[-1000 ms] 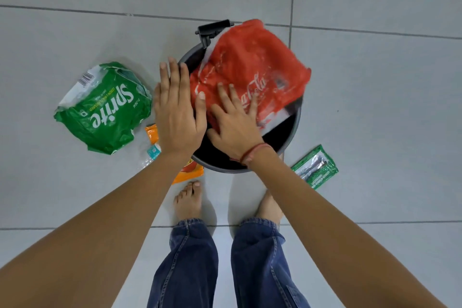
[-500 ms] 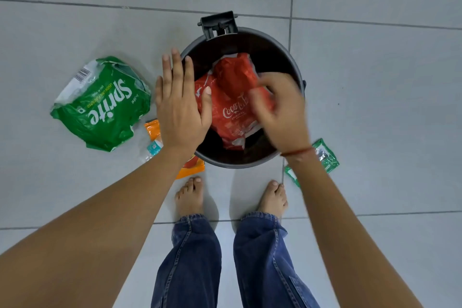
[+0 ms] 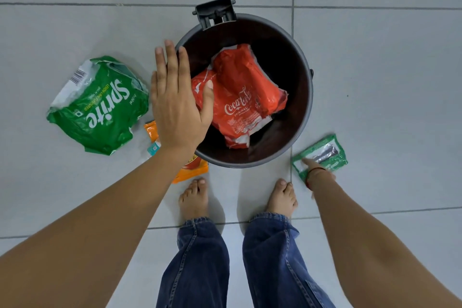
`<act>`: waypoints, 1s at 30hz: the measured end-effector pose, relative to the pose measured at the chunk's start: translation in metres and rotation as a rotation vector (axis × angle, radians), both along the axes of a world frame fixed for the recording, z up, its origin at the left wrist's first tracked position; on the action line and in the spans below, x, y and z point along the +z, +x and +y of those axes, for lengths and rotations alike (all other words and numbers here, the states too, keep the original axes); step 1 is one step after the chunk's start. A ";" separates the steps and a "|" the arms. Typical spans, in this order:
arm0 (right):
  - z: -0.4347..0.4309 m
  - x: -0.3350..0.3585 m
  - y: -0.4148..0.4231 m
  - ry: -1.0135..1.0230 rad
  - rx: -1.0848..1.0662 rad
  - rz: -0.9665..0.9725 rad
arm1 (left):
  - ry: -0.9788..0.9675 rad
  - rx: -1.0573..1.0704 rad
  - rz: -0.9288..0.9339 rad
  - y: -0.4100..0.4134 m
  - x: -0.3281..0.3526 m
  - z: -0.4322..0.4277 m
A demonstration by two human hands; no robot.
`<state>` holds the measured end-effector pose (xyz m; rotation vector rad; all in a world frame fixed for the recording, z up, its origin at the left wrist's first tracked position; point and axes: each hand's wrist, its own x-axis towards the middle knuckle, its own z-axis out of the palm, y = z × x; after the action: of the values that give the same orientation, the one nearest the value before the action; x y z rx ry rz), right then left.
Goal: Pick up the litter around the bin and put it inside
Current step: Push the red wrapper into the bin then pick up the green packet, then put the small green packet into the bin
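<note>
A red Coca-Cola wrapper (image 3: 240, 97) is lying inside the bin (image 3: 306, 112) as the left hand (image 3: 177, 100) is hovering flat, fingers spread and empty; the right hand (image 3: 316, 172) is touching a small green packet (image 3: 322, 155), grip unclear.

Orange packet (image 3: 190, 170), at bin's (image 3: 305, 117) 8 o'clock, half hidden by left forearm; right hand (image 3: 317, 172) blurred, grip unclear.

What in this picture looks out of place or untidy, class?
Three wrappers lie on the floor instead of in the bin: a crumpled green Sprite wrapper to its left, an orange packet partly under the left arm, and a small green packet at the right hand.
</note>
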<state>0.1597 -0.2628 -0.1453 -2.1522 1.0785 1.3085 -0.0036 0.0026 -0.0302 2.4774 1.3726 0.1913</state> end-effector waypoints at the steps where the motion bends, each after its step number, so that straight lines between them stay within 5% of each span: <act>1: 0.000 -0.002 -0.007 0.050 -0.043 -0.069 | 0.001 0.002 -0.001 0.000 0.000 0.000; 4: 0.015 0.006 -0.019 0.137 -0.125 -0.218 | 0.001 0.000 -0.002 0.000 -0.001 -0.001; 6: 0.041 0.021 -0.015 0.018 -0.103 -0.441 | 0.003 -0.002 0.014 0.000 -0.001 0.000; 8: 0.071 0.048 -0.007 -0.006 0.095 -0.741 | 0.000 0.001 0.035 0.001 0.000 0.001; 12: 0.104 0.129 -0.011 0.286 0.555 -1.313 | -0.024 0.000 0.067 0.000 0.001 0.000; 14: 0.118 0.159 -0.027 0.367 0.888 -1.412 | -0.039 0.004 0.059 0.000 0.002 -0.001; 17: 0.143 0.166 -0.057 0.283 1.347 -1.227 | -0.055 0.000 0.026 0.000 0.002 0.000; 21: 0.177 0.126 -0.076 0.161 1.655 -0.778 | -0.040 0.004 0.041 -0.001 0.000 0.000; 27: 0.203 0.064 -0.082 0.071 1.822 -0.211 | 0.056 -0.010 0.204 0.002 -0.006 -0.002; 30: 0.208 0.068 -0.079 0.133 1.764 -0.194 | 0.054 -0.010 0.215 0.002 -0.007 -0.001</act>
<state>0.0808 -0.0553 -0.0772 -2.8355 -1.3787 1.4195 -0.0018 0.0015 -0.0367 2.6119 1.4543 -0.0432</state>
